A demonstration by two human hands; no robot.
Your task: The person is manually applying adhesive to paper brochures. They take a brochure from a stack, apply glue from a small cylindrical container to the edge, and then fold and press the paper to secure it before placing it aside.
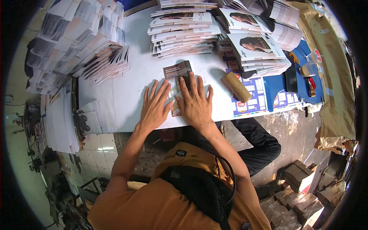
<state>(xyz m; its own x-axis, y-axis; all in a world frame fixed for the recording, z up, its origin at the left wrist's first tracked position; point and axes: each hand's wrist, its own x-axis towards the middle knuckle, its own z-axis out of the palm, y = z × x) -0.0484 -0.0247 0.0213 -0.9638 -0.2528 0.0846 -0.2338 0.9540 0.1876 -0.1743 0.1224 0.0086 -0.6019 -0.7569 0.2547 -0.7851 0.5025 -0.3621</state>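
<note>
On table (pixel 136 44), leaflet (pixel 177 70) partly under right hand (pixel 196 106); left hand (pixel 154 106) at leaflet's left edge; both hands' fingers apart.

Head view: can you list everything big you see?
Printed leaflet: one, dark brown and pale, centre
Wooden cylinder: one, tan, right of leaflet
Booklet piles: several, mostly white, far side
Page stacks: many, white-grey, far left
Printed sheets: several, blue-white, right of centre
Table: one, white, centre
Plastic cup: one, clear, right
Boxes: several, brown, lower right
Shirt: one, orange-brown, bottom
Bag: one, black, across shirt
Hands (left, right): two, bare, at leaflet
</note>
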